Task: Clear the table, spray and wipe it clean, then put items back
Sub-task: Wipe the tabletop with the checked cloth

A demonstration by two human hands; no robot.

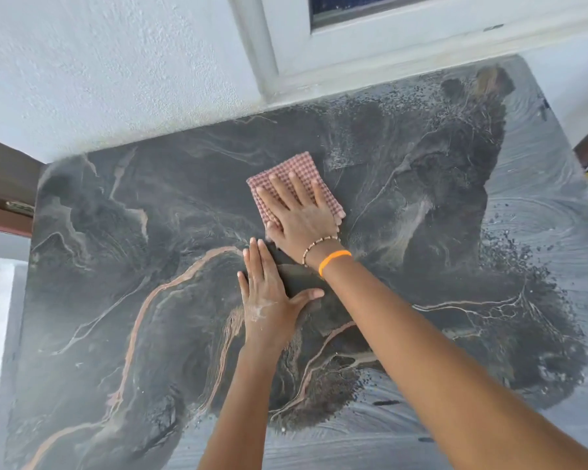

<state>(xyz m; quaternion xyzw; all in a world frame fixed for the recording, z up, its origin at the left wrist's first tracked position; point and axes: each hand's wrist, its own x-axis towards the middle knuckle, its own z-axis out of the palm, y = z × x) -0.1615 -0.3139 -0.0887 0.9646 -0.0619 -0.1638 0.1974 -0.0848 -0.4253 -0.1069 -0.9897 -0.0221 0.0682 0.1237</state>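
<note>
Both arms outstretched, left hand flat on table, right hand spread flat atop checked cloth.

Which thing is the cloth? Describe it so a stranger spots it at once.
Start at the dark marbled table against the white wall. Near its far middle lies the cloth, under the flat right hand. It is a folded pink-and-white checked square, the only fabric on the table.

Soft, even daylight was cast throughout; faint shadows were thrown beneath the arms, and edges were bent by wide-angle distortion.
</note>
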